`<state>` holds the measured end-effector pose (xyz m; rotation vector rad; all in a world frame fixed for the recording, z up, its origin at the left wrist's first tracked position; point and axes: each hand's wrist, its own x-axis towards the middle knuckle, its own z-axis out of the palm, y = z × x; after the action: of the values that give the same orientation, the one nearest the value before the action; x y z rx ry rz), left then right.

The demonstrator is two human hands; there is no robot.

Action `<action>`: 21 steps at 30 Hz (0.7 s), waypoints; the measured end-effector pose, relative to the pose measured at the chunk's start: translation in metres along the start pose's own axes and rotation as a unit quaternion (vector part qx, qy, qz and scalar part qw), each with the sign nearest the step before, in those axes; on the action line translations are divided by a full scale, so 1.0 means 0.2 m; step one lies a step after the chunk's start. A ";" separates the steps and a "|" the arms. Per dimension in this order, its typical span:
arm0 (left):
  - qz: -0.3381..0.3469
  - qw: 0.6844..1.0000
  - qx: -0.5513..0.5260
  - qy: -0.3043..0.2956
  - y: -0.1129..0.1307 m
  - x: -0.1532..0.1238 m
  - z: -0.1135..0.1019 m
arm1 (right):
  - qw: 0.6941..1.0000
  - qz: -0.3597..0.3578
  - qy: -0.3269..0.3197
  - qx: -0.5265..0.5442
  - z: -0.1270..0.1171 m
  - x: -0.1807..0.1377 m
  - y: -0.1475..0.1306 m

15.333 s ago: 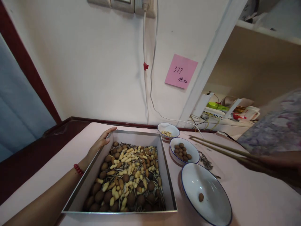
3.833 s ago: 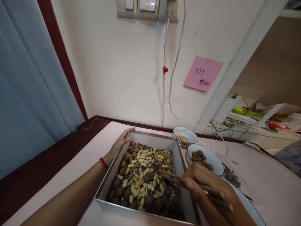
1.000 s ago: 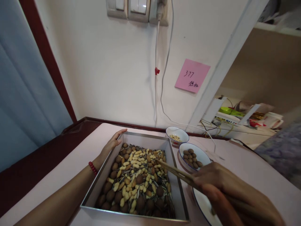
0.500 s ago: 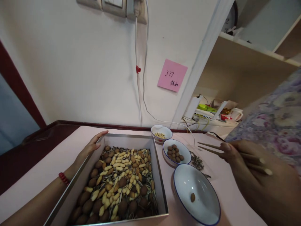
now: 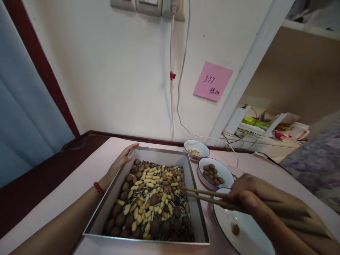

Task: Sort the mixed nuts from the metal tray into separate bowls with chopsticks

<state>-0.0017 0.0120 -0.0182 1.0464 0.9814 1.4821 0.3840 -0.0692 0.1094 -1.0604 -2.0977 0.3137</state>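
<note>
A square metal tray [image 5: 112, 202] holds a mix of peanuts, brown nuts and striped sunflower seeds [image 5: 151, 198]. My left hand [image 5: 120, 161] rests flat on the tray's far left rim, fingers stretched out. My right hand [image 5: 252, 198] grips a pair of wooden chopsticks [image 5: 204, 196]; their tips reach over the tray's right wall, just above the mix. Nothing shows between the tips. Below my right hand lies a large white bowl [image 5: 228, 219] with one brown nut [image 5: 235, 229] in it.
Two smaller bowls stand right of the tray: one with brown nuts [image 5: 215, 173], one farther back with peanuts [image 5: 196, 148]. A white cable [image 5: 180, 117] hangs down the wall beside a pink sticky note [image 5: 212, 81]. A cluttered shelf [image 5: 265, 124] lies at right.
Half a second ago my right hand held the chopsticks out to the right of the bowls; it has swung left, bringing the tips over the tray. My left hand has stayed on the rim.
</note>
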 end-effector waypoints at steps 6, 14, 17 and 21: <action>0.001 1.000 0.019 -0.001 -0.01 0.00 -0.01 | 0.996 0.002 -0.087 0.030 0.07 0.04 -0.05; 0.005 1.000 0.010 -0.004 0.00 0.00 0.00 | 0.992 0.033 -0.108 0.054 0.15 0.02 -0.02; -0.002 1.000 -0.004 -0.005 0.01 -0.01 0.02 | 0.993 0.041 -0.097 0.056 0.13 0.02 -0.04; -0.014 0.999 -0.028 -0.013 0.02 -0.02 0.03 | 0.998 0.021 -0.040 0.041 0.05 -0.01 0.00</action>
<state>0.0026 0.0078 -0.0139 1.0066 0.9278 1.4618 0.3770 -0.0705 0.1016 -1.0608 -2.1155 0.4660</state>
